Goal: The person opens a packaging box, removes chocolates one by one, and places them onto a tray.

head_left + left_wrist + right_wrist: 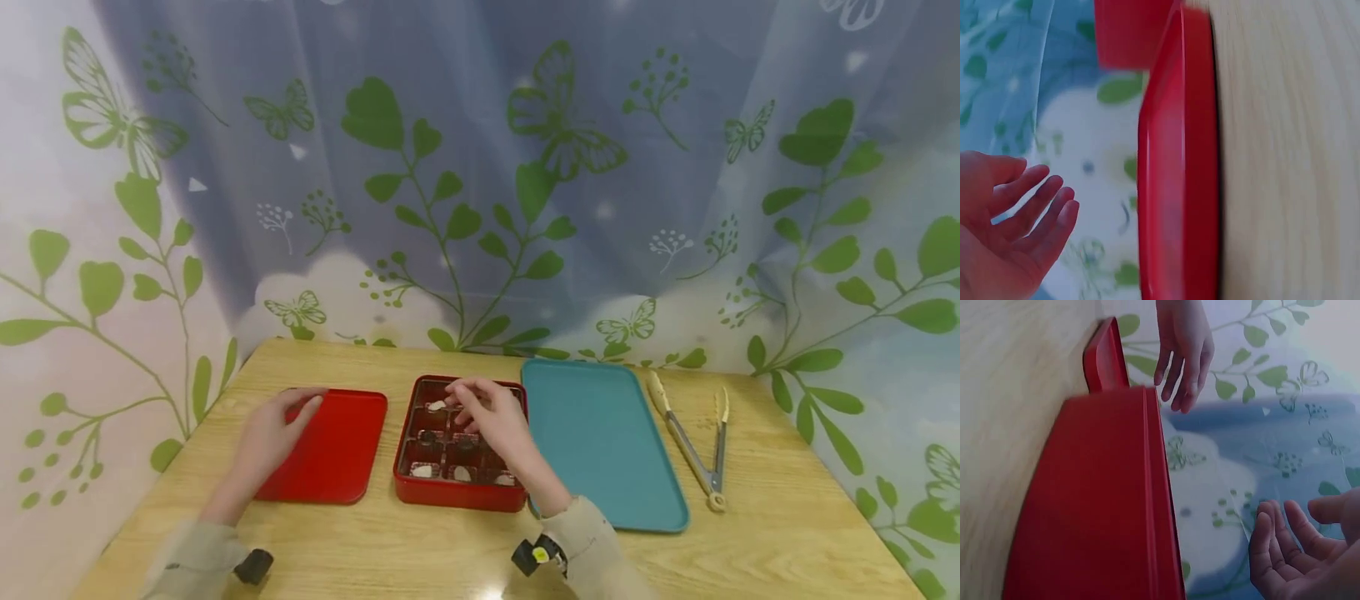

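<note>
My left hand (272, 437) hovers above a shallow red lid (341, 450), fingers loosely spread with nothing in them. The left wrist view shows the same hand (1019, 234) apart from the red rim (1200, 162). Over the right part of a red box (459, 495) is my right hand (495, 421), its fingers relaxed and bent a little. No item shows between those fingers in the right wrist view, where the hand (1300, 553) is clear of the box's side (1091, 500). A dark divider insert (444, 446) splits the box into compartments, several holding small pale pieces (422, 472). The hand hides some compartments.
To the right of the box lies a flat teal tray (600, 442). Further right are tongs (693, 454) with light tips, spread apart. All of it is on a wooden table (420, 550), with a patterned curtain (450, 167) hanging behind.
</note>
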Demonstrator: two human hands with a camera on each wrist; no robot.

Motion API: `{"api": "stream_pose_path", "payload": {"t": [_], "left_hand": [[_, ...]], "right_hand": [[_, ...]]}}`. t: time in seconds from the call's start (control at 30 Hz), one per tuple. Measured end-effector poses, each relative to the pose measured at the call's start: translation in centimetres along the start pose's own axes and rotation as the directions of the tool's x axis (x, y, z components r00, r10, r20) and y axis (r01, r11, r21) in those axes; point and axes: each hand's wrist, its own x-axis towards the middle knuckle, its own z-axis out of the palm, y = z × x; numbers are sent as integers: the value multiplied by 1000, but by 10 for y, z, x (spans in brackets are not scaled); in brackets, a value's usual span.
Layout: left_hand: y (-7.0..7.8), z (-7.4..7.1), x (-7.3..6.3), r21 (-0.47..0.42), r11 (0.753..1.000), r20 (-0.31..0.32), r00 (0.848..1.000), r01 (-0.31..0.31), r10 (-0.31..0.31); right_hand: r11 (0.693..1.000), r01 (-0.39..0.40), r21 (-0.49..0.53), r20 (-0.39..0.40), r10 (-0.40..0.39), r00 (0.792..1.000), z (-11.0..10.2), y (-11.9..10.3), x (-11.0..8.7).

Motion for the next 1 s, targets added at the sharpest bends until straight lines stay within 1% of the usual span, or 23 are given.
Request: {"api": "stream_pose_path", "payload": {"t": [0.1,0.2,0.3,0.4,0.47,0.57,0.67,0.73,0.8,0.87,0.93,1.0], "left_hand": [[22,14,3,-19,998,22,998,-60,61],[39,27,6,-24,995,80,992,-95,96],[52,40,7,0,990,136,981,-142,140],[60,54,6,23,982,188,965,-188,180],[62,61,5,30,978,228,954,-206,194],[63,71,3,31,976,289,937,-216,199],[63,78,2,36,975,331,923,-218,194],[62,81,1,43,974,345,918,-223,195],[61,84,1,45,973,355,914,-228,198],[61,85,1,51,970,362,910,-237,204],[61,86,2,56,968,369,906,-244,207],[63,87,2,59,967,373,904,-250,211]], "right_hand": [[1000,-8,7,-58,8,998,-23,3,-3],[1000,-10,-22,-122,8,993,-48,8,-5],[998,-23,-63,-186,10,983,-74,13,-8],[994,-45,-98,-239,20,971,-101,18,-12],[990,-61,-128,-273,24,962,-120,21,-15],[978,-106,-178,-326,43,945,-148,28,-20],[952,-155,-263,-392,41,919,-176,37,-24],[917,-216,-335,-423,59,904,-196,44,-26],[870,-283,-404,-431,92,898,-215,52,-27],[806,-365,-466,-431,153,889,-235,62,-29],[736,-431,-522,-433,206,877,-254,75,-31],[667,-486,-564,-445,250,860,-269,87,-35]]}}
